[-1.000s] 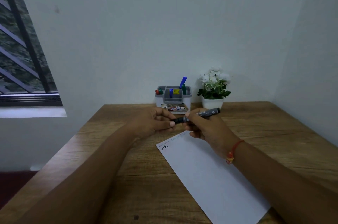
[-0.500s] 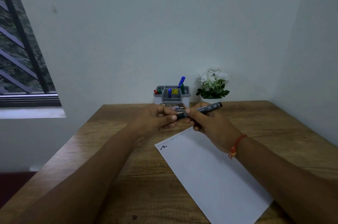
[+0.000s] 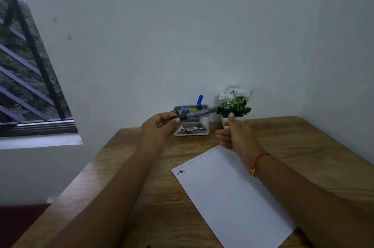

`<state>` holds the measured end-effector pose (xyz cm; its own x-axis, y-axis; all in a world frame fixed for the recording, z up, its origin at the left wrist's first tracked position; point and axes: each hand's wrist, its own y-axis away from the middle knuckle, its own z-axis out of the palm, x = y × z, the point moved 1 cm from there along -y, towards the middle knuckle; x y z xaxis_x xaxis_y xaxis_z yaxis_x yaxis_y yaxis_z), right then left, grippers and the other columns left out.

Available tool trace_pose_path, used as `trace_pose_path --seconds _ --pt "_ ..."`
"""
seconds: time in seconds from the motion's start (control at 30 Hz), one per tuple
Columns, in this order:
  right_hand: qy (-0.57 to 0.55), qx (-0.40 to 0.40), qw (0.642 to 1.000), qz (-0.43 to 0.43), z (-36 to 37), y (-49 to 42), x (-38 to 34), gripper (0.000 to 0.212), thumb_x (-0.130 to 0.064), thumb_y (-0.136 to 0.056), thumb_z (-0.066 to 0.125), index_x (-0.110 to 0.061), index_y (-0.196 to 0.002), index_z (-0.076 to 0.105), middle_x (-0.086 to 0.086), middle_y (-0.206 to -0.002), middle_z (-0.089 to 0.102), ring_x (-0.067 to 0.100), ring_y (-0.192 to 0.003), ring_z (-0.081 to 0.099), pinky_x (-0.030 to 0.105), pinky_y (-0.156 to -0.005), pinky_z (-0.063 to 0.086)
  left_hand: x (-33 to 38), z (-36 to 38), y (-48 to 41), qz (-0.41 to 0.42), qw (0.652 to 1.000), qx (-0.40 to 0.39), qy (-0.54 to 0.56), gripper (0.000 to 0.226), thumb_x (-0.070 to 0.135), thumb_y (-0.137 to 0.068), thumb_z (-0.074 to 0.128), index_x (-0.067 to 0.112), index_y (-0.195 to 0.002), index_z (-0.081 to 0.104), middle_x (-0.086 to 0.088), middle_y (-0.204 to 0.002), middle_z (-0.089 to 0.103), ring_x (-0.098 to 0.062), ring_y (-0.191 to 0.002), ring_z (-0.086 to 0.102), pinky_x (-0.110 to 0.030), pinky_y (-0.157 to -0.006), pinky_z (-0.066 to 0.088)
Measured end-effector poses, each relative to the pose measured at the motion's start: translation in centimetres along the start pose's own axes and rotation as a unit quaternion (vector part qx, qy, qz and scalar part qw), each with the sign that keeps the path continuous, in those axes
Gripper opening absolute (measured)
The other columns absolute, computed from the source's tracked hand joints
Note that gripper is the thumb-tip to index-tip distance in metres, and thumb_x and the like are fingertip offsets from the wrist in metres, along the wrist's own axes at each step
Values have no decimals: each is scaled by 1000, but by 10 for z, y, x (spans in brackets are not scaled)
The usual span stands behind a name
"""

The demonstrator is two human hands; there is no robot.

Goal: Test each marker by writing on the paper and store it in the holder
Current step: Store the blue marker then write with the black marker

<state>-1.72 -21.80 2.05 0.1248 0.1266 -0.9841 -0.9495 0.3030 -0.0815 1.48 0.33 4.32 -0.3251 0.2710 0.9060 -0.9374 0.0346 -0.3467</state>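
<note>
My left hand (image 3: pixel 159 129) grips one end of a dark grey marker (image 3: pixel 197 113), blurred by motion, held level in front of the grey holder (image 3: pixel 192 126). The holder stands at the back of the wooden table (image 3: pixel 303 146) and holds several markers with blue, green and red caps. My right hand (image 3: pixel 234 134) hovers just right of the holder, fingers loosely curled, thumb up, holding nothing. A white sheet of paper (image 3: pixel 232 193) lies below my right hand, with a small black scribble at its near-left corner and faint marks along its top edge.
A small white pot with white flowers (image 3: pixel 233 102) stands right of the holder, against the wall. The walls meet in a corner at the back right. A barred window (image 3: pixel 24 77) is to the left, beyond the table's left edge.
My right hand has let go of the marker and drawn back to the right. My left hand now holds the marker alone and has lifted it up toward the holder.
</note>
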Motion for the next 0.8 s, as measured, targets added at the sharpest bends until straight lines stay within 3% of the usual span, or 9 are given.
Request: trace_pose_path --seconds 0.1,0.2,0.27,0.33,0.53,0.67,0.8 --pt "189 20 976 -103 -6 0 5 41 -51 -103 44 -15 -97 64 5 -79 72 19 -71 67 38 -67 57 12 0 -9 81 992 65 -72 18 10 -81 75 12 -99 71 -5 -93 75 -19 -93 71 -30 -80 56" --pt "322 14 933 -163 -8 3 5 37 -55 -102 44 -27 -83 58 -4 -66 62 14 -63 60 30 -56 45 20 11 -23 151 964 111 -190 14 17 -84 72 20 -98 70 2 -91 73 -13 -91 69 -30 -80 55" --pt "369 9 912 -180 -7 4 4 38 -56 -101 43 -25 -89 60 -4 -67 62 14 -64 60 30 -55 43 24 25 -33 188 944 111 -248 13 19 -86 70 24 -98 69 8 -89 71 -6 -87 67 -19 -75 55" --pt "403 5 896 -186 -6 7 2 43 -59 -100 42 -22 -98 63 0 -72 66 17 -69 63 32 -59 48 26 39 -43 209 930 99 -284 14 18 -86 69 25 -98 68 13 -88 69 0 -85 65 -11 -69 52" --pt "455 -2 870 -190 -8 10 -4 48 -61 -100 39 -22 -108 65 0 -85 69 21 -81 66 39 -71 57 14 68 -73 228 903 69 -358 15 14 -86 66 16 -100 67 4 -89 68 -3 -82 64 -17 -77 52" --pt "471 -7 861 -193 -10 10 -6 49 -62 -100 38 -21 -108 65 0 -87 69 22 -82 66 39 -71 57 3 74 -82 229 895 55 -380 18 15 -87 65 24 -99 55 10 -81 63 0 -75 62 -8 -62 45" --pt "485 -7 851 -202 -8 11 -7 49 -61 -100 40 -19 -111 64 4 -94 72 24 -86 67 42 -73 58 -8 81 -88 243 867 28 -434 14 15 -87 64 23 -88 53 8 -79 62 -4 -75 62 -18 -63 51"
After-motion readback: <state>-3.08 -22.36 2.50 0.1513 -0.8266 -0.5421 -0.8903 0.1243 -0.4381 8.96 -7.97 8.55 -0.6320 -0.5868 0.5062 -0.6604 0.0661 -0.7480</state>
